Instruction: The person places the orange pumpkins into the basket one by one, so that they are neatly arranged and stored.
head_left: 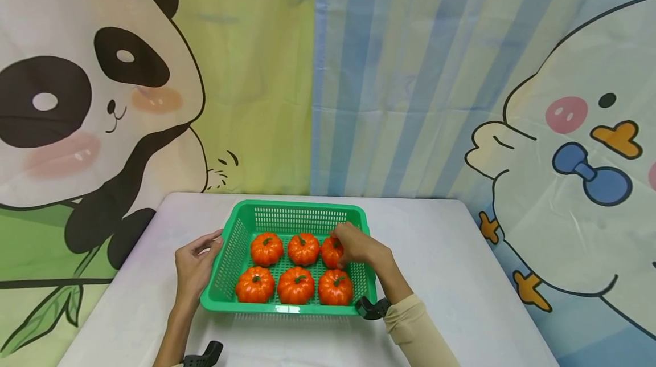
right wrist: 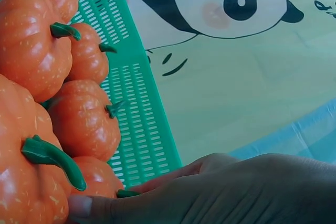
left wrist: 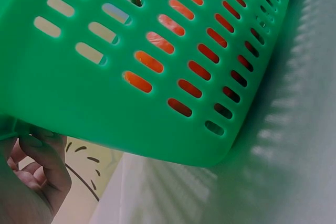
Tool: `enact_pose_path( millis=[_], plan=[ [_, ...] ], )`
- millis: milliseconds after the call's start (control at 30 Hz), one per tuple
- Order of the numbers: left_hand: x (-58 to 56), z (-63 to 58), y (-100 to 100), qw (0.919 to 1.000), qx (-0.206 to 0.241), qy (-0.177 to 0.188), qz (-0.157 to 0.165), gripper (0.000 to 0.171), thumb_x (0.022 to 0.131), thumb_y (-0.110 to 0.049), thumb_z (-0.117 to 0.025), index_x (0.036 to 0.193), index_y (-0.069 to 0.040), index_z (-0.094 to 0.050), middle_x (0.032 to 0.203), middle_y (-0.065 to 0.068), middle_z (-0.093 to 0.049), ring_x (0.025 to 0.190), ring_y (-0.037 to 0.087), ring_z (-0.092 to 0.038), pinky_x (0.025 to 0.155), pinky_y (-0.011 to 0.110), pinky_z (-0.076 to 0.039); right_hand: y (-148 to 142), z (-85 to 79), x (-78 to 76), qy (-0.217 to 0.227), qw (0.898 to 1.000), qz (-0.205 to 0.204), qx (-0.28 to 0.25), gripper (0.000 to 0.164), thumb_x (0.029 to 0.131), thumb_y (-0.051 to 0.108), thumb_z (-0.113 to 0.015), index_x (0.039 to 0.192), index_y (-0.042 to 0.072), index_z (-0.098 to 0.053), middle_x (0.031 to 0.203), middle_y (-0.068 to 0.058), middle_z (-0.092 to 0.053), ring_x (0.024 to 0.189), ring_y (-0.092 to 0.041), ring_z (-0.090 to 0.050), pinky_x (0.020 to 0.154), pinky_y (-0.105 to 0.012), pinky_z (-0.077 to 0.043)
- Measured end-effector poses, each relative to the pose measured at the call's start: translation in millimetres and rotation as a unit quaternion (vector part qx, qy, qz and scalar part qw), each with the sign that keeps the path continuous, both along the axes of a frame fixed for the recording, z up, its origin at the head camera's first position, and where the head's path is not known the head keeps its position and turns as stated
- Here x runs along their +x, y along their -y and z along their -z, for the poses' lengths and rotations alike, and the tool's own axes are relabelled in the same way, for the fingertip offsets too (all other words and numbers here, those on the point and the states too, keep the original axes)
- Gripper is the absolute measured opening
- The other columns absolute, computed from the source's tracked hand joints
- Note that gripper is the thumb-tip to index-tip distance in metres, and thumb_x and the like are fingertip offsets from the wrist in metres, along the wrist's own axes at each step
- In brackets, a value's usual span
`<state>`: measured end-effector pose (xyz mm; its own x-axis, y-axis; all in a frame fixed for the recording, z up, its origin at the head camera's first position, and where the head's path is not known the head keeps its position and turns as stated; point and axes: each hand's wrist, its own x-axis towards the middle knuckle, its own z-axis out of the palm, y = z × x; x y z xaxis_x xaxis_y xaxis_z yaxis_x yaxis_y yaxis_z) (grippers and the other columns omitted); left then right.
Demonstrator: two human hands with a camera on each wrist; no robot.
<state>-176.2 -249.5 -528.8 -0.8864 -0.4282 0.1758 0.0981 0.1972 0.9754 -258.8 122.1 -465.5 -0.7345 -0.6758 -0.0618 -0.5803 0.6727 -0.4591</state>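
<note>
A green plastic basket (head_left: 246, 308) with slotted walls stands on the table, holding several small orange toy pumpkins in two rows. My left hand (head_left: 193, 271) grips the basket's rim at the left side; in the left wrist view its curled fingers (left wrist: 44, 156) show under the rim corner. Inside the basket, my right hand (head_left: 357, 246) has its thumb and fingers around the back-right pumpkin (head_left: 329, 252). From the right wrist, that pumpkin (right wrist: 94, 176) with its green stem shows beside the thumb, and the fingers' far ends are hidden.
The white table (head_left: 441, 276) extends to both sides of the basket. Behind it hang curtains (head_left: 369, 99) printed with a panda and a chick. Front-row pumpkins (head_left: 335, 288) sit close to the right hand. Dark wrist cameras (head_left: 373, 308) are strapped to both wrists.
</note>
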Motion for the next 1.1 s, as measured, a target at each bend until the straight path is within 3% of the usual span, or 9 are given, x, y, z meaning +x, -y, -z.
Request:
enact_pose_path(
  millis=[133, 400, 533, 633, 733, 800, 933, 1100],
  plan=[
    [0.8, 0.8, 0, 1.0, -0.005, 0.007, -0.002, 0.031, 0.105, -0.014, -0.074, 0.13, 0.003, -0.078, 0.087, -0.014, -0.074, 0.071, -0.003, -0.076, 0.067, 0.016, -0.061, 0, -0.4, 0.9, 0.008, 1.0, 0.003, 0.006, 0.038, 0.063, -0.007, -0.102, 0.087, 0.001, -0.074, 0.083, -0.013, -0.069, 0.073, -0.013, -0.047, 0.065, -0.026, -0.045],
    [-0.5, 2.2, 1, 0.9998, -0.01, 0.016, -0.003, 0.031, 0.106, -0.017, -0.074, 0.131, 0.001, -0.078, 0.087, -0.017, -0.073, 0.073, -0.003, -0.075, 0.069, 0.015, -0.06, 0, -1.4, 1.7, 0.023, 0.999, 0.019, 0.014, 0.038, 0.063, -0.011, -0.1, 0.088, 0.001, -0.074, 0.085, -0.011, -0.071, 0.076, -0.015, -0.053, 0.067, -0.028, -0.049],
    [-0.7, 2.6, -1, 0.9999, -0.011, 0.013, 0.0, 0.031, 0.106, -0.016, -0.074, 0.131, 0.001, -0.078, 0.089, -0.014, -0.074, 0.072, -0.003, -0.075, 0.068, 0.015, -0.06, -3, -4.6, 5.4, 0.026, 0.999, 0.031, 0.015, 0.039, 0.064, -0.012, -0.099, 0.09, 0.002, -0.073, 0.091, -0.013, -0.071, 0.086, -0.017, -0.052, 0.077, -0.034, -0.051],
    [-1.1, 0.9, -1, 0.9998, -0.017, 0.004, 0.003, 0.03, 0.105, -0.016, -0.074, 0.129, 0.001, -0.078, 0.089, -0.011, -0.075, 0.071, -0.002, -0.075, 0.068, 0.015, -0.06, -6, -8.8, 10.9, 0.031, 0.998, 0.047, -0.002, 0.046, 0.068, -0.011, -0.097, 0.108, -0.003, -0.075, 0.111, -0.017, -0.074, 0.106, -0.026, -0.06, 0.094, -0.043, -0.057],
    [-2.1, -2.4, 1, 0.9995, -0.033, -0.003, 0.004, 0.029, 0.105, -0.016, -0.074, 0.129, 0.001, -0.079, 0.089, -0.008, -0.076, 0.069, -0.001, -0.075, 0.067, 0.015, -0.059, -10, -13.7, 16.5, 0.037, 0.997, 0.062, -0.028, 0.064, 0.077, -0.007, -0.093, 0.136, -0.008, -0.069, 0.14, -0.023, -0.07, 0.127, -0.037, -0.059, 0.109, -0.052, -0.056],
    [-3.0, -3.8, 3, 0.9989, -0.048, -0.005, 0.0, 0.029, 0.105, -0.018, -0.074, 0.128, -0.001, -0.08, 0.091, -0.003, -0.077, 0.068, -0.001, -0.074, 0.067, 0.015, -0.059, -14, -17.7, 19.1, 0.035, 0.996, 0.075, -0.041, 0.076, 0.083, 0.001, -0.092, 0.151, -0.008, -0.059, 0.155, -0.024, -0.061, 0.14, -0.042, -0.054, 0.117, -0.056, -0.052],
    [-4.4, -5.7, 4, 0.9949, -0.1, 0.009, -0.015, 0.03, 0.106, -0.022, -0.074, 0.13, -0.005, -0.08, 0.102, 0.015, -0.081, 0.068, -0.003, -0.07, 0.067, 0.014, -0.054, -21, -27.0, 18.5, -0.008, 0.996, 0.068, -0.049, 0.077, 0.089, 0.018, -0.093, 0.154, -0.005, -0.058, 0.155, -0.021, -0.063, 0.143, -0.04, -0.058, 0.118, -0.055, -0.052],
    [-3.7, -10.9, 4, 0.9734, -0.225, 0.021, -0.04, 0.032, 0.107, -0.027, -0.071, 0.134, -0.012, -0.079, 0.113, 0.017, -0.083, 0.079, 0.013, -0.074, 0.071, 0.023, -0.048, -33, -35.0, 24.0, -0.057, 0.991, 0.079, -0.086, 0.085, 0.088, 0.031, -0.094, 0.156, -0.001, -0.056, 0.158, -0.022, -0.06, 0.147, -0.041, -0.059, 0.12, -0.057, -0.049]
  ],
)
